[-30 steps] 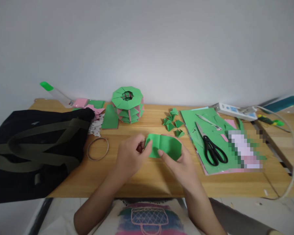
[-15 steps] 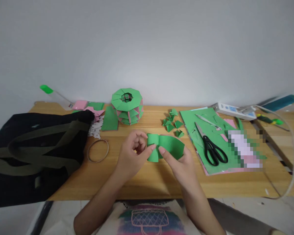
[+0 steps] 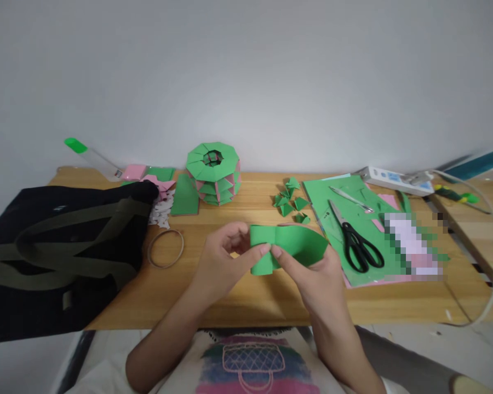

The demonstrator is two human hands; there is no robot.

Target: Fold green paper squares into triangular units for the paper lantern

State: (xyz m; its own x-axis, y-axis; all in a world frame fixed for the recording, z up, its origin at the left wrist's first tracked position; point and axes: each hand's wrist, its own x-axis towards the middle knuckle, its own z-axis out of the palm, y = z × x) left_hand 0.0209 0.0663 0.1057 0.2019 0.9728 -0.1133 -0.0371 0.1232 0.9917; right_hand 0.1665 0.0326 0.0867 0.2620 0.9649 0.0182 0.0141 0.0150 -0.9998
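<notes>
Above the wooden table (image 3: 148, 306), both hands (image 3: 224, 260) (image 3: 322, 276) pinch curled green paper (image 3: 298, 239), thumbtips (image 3: 264, 249) side by side.

matt paper strip (image 3: 263, 234), smooth wooden table (image 3: 254, 311)

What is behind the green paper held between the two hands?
Beyond the green paper, the wooden tabletop shows, with small folded green pieces on it, then the wall. The tabletop directly behind the paper is covered.

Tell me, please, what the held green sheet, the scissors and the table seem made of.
Green sheet: matte paper, perhaps thin card; it curves and creases. Scissors: greyish, likely metal blades; smooth black handles, probably plastic. Table: satin-looking wood or wood-effect board, showing grain.
</notes>
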